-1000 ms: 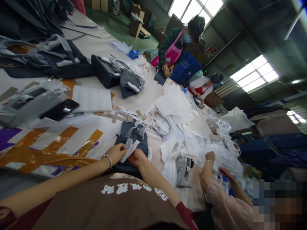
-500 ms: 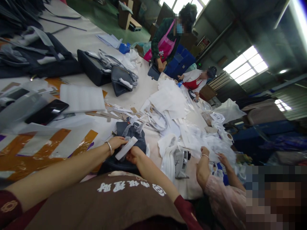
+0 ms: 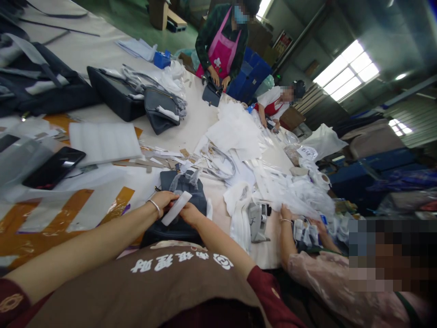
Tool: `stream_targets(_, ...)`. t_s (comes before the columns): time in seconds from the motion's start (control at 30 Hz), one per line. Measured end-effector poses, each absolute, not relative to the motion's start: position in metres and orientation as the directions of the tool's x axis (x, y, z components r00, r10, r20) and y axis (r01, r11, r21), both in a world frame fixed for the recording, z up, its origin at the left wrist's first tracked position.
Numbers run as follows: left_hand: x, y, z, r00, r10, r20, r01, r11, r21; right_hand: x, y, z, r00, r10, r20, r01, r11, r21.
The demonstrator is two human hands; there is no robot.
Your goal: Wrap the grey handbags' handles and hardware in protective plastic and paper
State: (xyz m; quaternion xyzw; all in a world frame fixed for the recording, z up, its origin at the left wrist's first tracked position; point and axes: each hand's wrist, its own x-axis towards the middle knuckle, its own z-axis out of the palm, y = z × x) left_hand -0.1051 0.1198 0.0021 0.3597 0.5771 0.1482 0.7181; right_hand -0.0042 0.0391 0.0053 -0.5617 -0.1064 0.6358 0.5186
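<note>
A dark navy handbag (image 3: 198, 196) lies on the table in front of me, with clear wrap on its upper part. Over it, a white foam strip (image 3: 176, 209) is held slanted between my hands. My left hand (image 3: 164, 202), a bangle at its wrist, has its fingers closed at the strip's left edge. On the other side my right hand (image 3: 190, 214) pinches the strip from the right. Its fingertips are partly hidden behind the strip. Below my hands, a darker piece (image 3: 167, 232) sits against my apron.
A tape dispenser (image 3: 258, 222) and white foam rolls (image 3: 241, 218) stand to my right, beside a co-worker's hand (image 3: 286, 213). Leftward lie a phone (image 3: 54, 167), a foam sheet (image 3: 104, 142) and wrapped bags (image 3: 160, 109). Another person in a pink apron (image 3: 221, 45) works across the table.
My view has shifted slightly, while my hands keep the white strip over the handbag. The co-worker at right has moved their hands onto the clear plastic.
</note>
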Motion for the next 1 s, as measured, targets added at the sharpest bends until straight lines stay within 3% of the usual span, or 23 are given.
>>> stream_targets(0.17, -0.107, 0.113, 0.001, 0.232, 0.720, -0.654, 0.207, 0.620, 0.757, -0.013, 0.032, 0.008, 0.098, 0.817, -0.568, -0.483, -0.460, -0.745)
stream_targets(0.33, -0.130, 0.090, 0.010, 0.163, 0.882, -0.442, 0.295, 0.384, 0.875, -0.017, 0.033, 0.007, 0.063, 0.861, -0.505, -0.506, -0.408, -0.760)
stream_targets(0.53, -0.167, 0.066, 0.014, 0.367, 0.893, -0.262, 0.385, 0.111, 0.916, -0.018, 0.038, 0.016, 0.081, 0.829, -0.553, -0.676, -0.362, -0.642)
stream_targets(0.73, -0.186, 0.057, 0.010, 0.598, 0.685, -0.417, 0.585, -0.017, 0.811, -0.018, 0.044, 0.018, 0.068, 0.804, -0.591, -0.688, -0.391, -0.611)
stream_targets(0.83, -0.176, 0.046, 0.019, 0.547, 0.724, -0.421, 0.644, -0.043, 0.764, -0.021, 0.045, 0.013, 0.082, 0.784, -0.616, -0.690, -0.401, -0.602)
stream_targets(0.93, -0.159, 0.042, 0.036, 0.473, 0.832, -0.290, 0.627, -0.087, 0.774, -0.016, 0.050, 0.013, 0.094, 0.796, -0.597, -0.713, -0.365, -0.599)
stream_targets(1.0, -0.148, 0.047, 0.049, 0.504, 0.857, -0.106, 0.569, -0.236, 0.788, -0.007, 0.058, 0.018, 0.117, 0.817, -0.564, -0.757, -0.295, -0.583)
